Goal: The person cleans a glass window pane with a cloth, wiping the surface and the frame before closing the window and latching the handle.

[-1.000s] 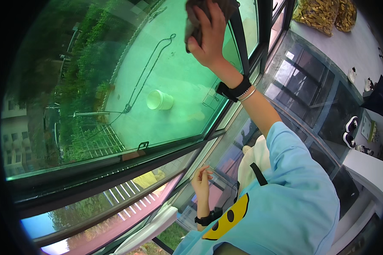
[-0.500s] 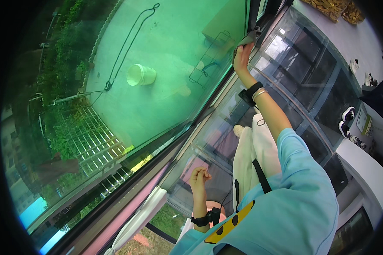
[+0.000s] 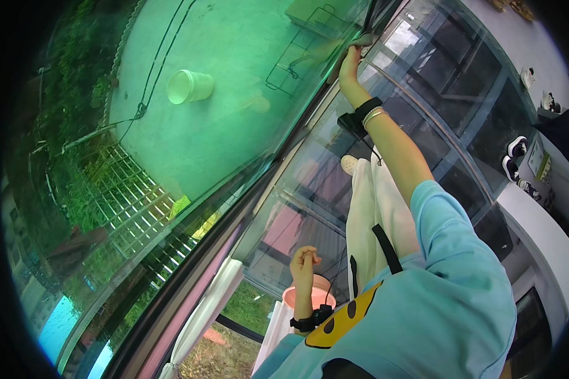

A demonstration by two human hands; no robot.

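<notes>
Stretched far out along the window, my right hand [image 3: 349, 66] is closed around a grey cloth [image 3: 362, 40]. The cloth lies against the green-tinted window glass [image 3: 234, 126], close to its dark frame. Part of the cloth is hidden by my fingers. My left hand [image 3: 305, 262] is held low in front of my body, fingers curled in and nothing visible in them. It is apart from the glass, just above a pink bucket [image 3: 321, 288]. Black straps with small devices are on both wrists.
Behind the glass are a pale bucket [image 3: 189, 86], a dark rope [image 3: 155, 76], a wire rack [image 3: 291, 57] and a metal grating [image 3: 129, 196]. A tied white curtain [image 3: 202, 322] hangs at lower left. Shoes [image 3: 515, 158] stand at the right, beside a white curved ledge [image 3: 537, 234].
The view has shifted, so the scene beyond the glass sits higher and further left. My right hand stays on the cloth at the window's far edge. My left hand has moved slightly right.
</notes>
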